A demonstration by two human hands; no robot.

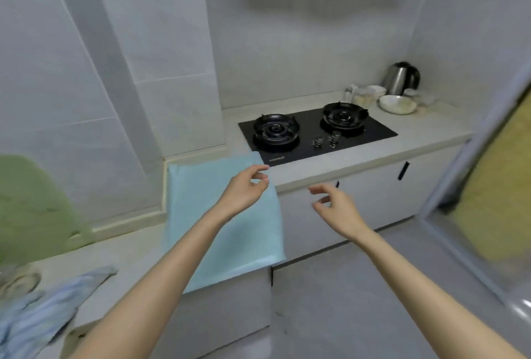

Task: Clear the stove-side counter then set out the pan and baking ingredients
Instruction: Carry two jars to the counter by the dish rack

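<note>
We're looking down at the counter [431, 129] with the black two-burner stove [309, 121] just right of centre. The pale blue sheet [201, 186] lies left of the stove, in the middle of the frame, and its near end droops over the counter's front edge.

The left hand [244, 189] hovers at the sheet's right edge. Its fingers are loosely curled, with nothing visible between them, and we can't tell whether the tips touch the sheet. The right hand [336, 206] hangs in the air in front of the cabinet doors, fingers relaxed and apart, holding nothing.

That sheet looks thin, light and floppy, judging by how it sags over the edge. We'd pinch it at the free right edge or a corner and expect it to fold and flutter, so two hands would help.

In the upper right, beyond the stove, the steel kettle [400, 77] stands at the back. The wide white bowl [398, 104] and some smaller dishes are clustered in front of it. The kettle is rigid and may be heavy if it's full, so we'd take it by its dark handle. The bowls look breakable and smooth, so we'd grip them at the rim, one at a time.

We see no pan anywhere. A striped cloth [43, 315] lies at the lower left.
</note>
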